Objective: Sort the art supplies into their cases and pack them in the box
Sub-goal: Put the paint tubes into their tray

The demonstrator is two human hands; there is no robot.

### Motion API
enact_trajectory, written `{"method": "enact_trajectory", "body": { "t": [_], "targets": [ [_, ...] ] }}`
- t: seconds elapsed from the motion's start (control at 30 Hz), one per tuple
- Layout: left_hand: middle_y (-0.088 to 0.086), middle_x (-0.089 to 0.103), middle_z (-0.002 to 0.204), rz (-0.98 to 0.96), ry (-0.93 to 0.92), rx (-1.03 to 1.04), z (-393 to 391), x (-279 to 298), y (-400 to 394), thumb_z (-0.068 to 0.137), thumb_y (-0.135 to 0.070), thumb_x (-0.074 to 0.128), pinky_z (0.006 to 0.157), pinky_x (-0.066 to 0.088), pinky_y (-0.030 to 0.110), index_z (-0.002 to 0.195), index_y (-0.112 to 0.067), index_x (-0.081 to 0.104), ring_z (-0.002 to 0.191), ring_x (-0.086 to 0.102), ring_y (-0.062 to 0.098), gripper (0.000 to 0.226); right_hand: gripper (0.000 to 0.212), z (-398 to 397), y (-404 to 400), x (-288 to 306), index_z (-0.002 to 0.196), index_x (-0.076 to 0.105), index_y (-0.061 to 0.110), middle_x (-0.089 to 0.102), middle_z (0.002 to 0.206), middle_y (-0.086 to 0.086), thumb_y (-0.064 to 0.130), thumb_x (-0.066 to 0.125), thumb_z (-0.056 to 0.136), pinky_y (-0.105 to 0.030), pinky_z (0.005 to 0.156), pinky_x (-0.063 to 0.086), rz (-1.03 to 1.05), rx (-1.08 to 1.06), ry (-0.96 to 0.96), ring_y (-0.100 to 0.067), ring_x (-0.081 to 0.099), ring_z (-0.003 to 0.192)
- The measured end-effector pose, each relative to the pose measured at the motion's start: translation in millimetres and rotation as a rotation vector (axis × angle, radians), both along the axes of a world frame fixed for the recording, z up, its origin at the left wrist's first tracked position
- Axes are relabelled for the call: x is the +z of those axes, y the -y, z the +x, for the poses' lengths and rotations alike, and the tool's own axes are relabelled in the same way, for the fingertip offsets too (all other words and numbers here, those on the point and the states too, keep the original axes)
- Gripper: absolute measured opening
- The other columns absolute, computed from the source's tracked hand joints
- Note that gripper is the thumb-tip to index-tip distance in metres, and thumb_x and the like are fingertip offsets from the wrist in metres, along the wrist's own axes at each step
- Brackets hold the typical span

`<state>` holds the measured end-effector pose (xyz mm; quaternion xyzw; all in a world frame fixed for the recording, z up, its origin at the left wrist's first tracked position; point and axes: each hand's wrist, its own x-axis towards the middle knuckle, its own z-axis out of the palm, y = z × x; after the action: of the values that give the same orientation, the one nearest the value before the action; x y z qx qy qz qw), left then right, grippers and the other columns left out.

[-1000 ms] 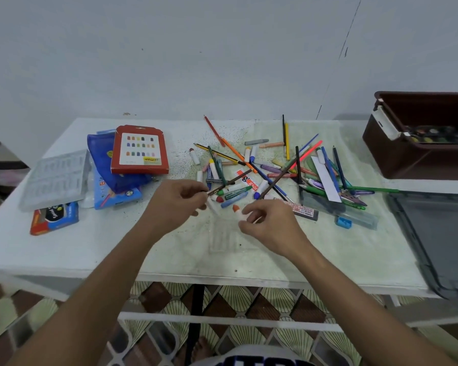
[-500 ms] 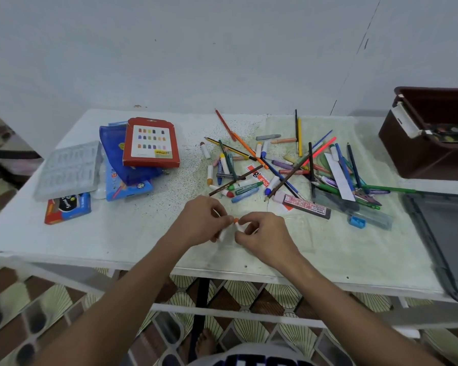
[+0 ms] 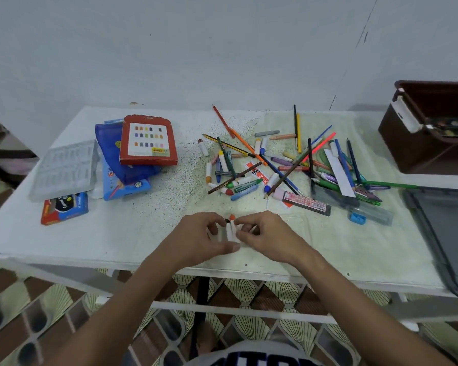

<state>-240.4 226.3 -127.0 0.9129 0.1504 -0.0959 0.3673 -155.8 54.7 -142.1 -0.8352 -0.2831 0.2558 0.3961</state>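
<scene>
Head view finds two white-wrapped crayons (image 3: 231, 229), one orange-tipped and one dark-tipped, standing side by side between my hands near the front edge of the table (image 3: 132, 233). My left hand (image 3: 201, 237) curls round them from nine o'clock, thumb underneath; my right hand (image 3: 266, 237) pinches them from three o'clock, so each grip is clasped on the crayons. At twelve to two o'clock from them lies the loose heap of pencils, crayons and pens (image 3: 288, 165), criss-crossed on the speckled top, with a blue sharpener (image 3: 358, 217) at its near right edge. At ten o'clock a red crayon case (image 3: 148, 140) rests on a blue pouch (image 3: 111, 151), a clear plastic tray (image 3: 65, 169) just beside them. Far off at two o'clock sits the brown box (image 3: 428, 133).
</scene>
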Motion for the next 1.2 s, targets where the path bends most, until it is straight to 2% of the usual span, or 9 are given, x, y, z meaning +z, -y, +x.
{"method": "enact_trajectory", "body": {
  "t": [0.13, 0.37, 0.47, 0.57, 0.67, 0.83, 0.97, 1.1, 1.2],
  "targets": [
    [-0.010, 0.062, 0.088, 0.012, 0.042, 0.021, 3, -6, 1, 0.070, -0.048, 0.080, 0.061, 0.045, 0.016, 0.112, -0.032, 0.063, 0.075, 0.062, 0.006, 0.048, 0.032, 2, -1, -3, 0.122, 0.067, 0.018, 0.065, 0.080, 0.009, 0.021, 0.065, 0.090, -0.012, 0.064, 0.039, -0.005, 0.008, 0.014, 0.001, 0.054, 0.065],
    [0.001, 0.068, 0.081, -0.224, 0.044, 0.098, 4, -8, -6, 0.068, -0.032, 0.086, 0.049, 0.051, 0.024, 0.100, -0.026, 0.068, 0.058, 0.064, 0.015, 0.037, 0.037, 1, 1, -5, 0.123, 0.065, 0.019, 0.064, 0.079, 0.008, 0.020, 0.070, 0.087, -0.010, 0.059, 0.041, 0.018, -0.001, 0.014, 0.002, 0.054, 0.061],
    [-0.001, 0.069, 0.076, -0.235, 0.053, 0.062, 4, -8, -8, 0.076, -0.027, 0.080, 0.053, 0.056, 0.029, 0.102, -0.023, 0.071, 0.060, 0.067, 0.018, 0.028, 0.036, 1, 2, -4, 0.121, 0.066, 0.019, 0.060, 0.079, 0.007, 0.024, 0.071, 0.085, -0.011, 0.057, 0.040, 0.011, -0.006, 0.029, 0.001, 0.050, 0.059],
    [-0.002, 0.069, 0.074, -0.210, 0.049, 0.050, 5, -7, -8, 0.080, -0.019, 0.077, 0.051, 0.054, 0.024, 0.100, -0.020, 0.071, 0.059, 0.066, 0.015, 0.021, 0.038, 2, 2, -4, 0.120, 0.067, 0.018, 0.059, 0.078, 0.007, 0.025, 0.074, 0.083, -0.012, 0.058, 0.041, 0.003, -0.002, 0.042, -0.001, 0.051, 0.061],
    [-0.003, 0.069, 0.073, -0.195, 0.040, 0.044, 7, -8, -8, 0.080, -0.019, 0.077, 0.053, 0.057, 0.030, 0.097, -0.023, 0.070, 0.061, 0.068, 0.023, 0.019, 0.039, 2, 0, -4, 0.120, 0.067, 0.018, 0.057, 0.077, 0.005, 0.020, 0.075, 0.082, -0.012, 0.057, 0.040, -0.011, -0.007, 0.063, -0.003, 0.050, 0.060],
    [-0.002, 0.069, 0.078, -0.127, 0.012, 0.018, 11, -7, -8, 0.082, -0.025, 0.074, 0.052, 0.055, 0.027, 0.100, -0.025, 0.070, 0.056, 0.063, 0.017, 0.019, 0.038, 2, -4, -1, 0.120, 0.066, 0.018, 0.062, 0.079, 0.000, 0.019, 0.073, 0.083, -0.014, 0.058, 0.044, -0.054, 0.008, 0.094, -0.008, 0.055, 0.064],
    [-0.007, 0.066, 0.083, -0.001, 0.050, -0.008, 18, 4, -23, 0.087, -0.035, 0.067, 0.057, 0.051, 0.024, 0.102, -0.027, 0.071, 0.066, 0.060, 0.008, 0.017, 0.032, 12, -2, 10, 0.115, 0.068, 0.017, 0.068, 0.082, 0.005, 0.022, 0.073, 0.084, -0.010, 0.057, 0.043, -0.030, 0.015, 0.100, 0.003, 0.055, 0.059],
    [-0.008, 0.063, 0.096, 0.165, 0.152, 0.067, 45, 12, -54, 0.090, -0.027, 0.064, 0.057, 0.041, 0.014, 0.112, -0.026, 0.064, 0.076, 0.062, 0.009, 0.022, 0.023, 43, -8, 22, 0.108, 0.071, 0.019, 0.069, 0.091, 0.008, 0.019, 0.071, 0.085, -0.008, 0.060, 0.039, 0.015, -0.083, 0.205, 0.005, 0.052, 0.058],
    [0.000, 0.060, 0.110, 0.276, 0.213, 0.070, 69, 7, -77, 0.089, -0.015, 0.064, 0.066, 0.045, 0.020, 0.121, -0.024, 0.061, 0.084, 0.058, 0.013, 0.034, 0.028, 68, -11, 29, 0.112, 0.070, 0.015, 0.068, 0.105, 0.002, 0.012, 0.071, 0.084, -0.018, 0.073, 0.041, -0.051, -0.117, 0.313, 0.003, 0.048, 0.066]
  ]
}}
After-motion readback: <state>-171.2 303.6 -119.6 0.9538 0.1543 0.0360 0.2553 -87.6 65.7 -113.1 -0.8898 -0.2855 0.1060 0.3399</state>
